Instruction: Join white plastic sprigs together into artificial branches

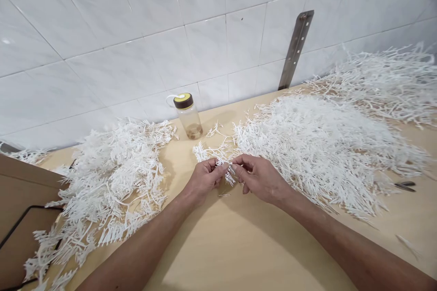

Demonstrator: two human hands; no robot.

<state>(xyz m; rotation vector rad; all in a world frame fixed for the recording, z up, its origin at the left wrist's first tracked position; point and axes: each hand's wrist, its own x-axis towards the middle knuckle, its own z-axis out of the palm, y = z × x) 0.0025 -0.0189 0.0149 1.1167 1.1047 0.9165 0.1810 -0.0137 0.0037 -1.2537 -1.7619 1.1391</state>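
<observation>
Just above the middle of the table (239,245), my left hand (205,177) pinches a small white branched plastic sprig (229,176) between thumb and fingers. From the other side, my right hand (259,176) closes its thumb and forefinger on the same sprig, so the two hands nearly meet. Thin white prongs hang down between them. Behind my fingers lie a few loose white sprigs (220,143). A big heap of such white pieces (314,141) spreads to the right, and another heap (119,168) stands to the left.
A clear bottle (191,120) with a dark and yellow lid stands near the tiled wall (205,54). A metal bracket (295,50) leans there. Dark scissor-like handles (405,186) lie by the right heap. A cardboard box (23,218) is at far left.
</observation>
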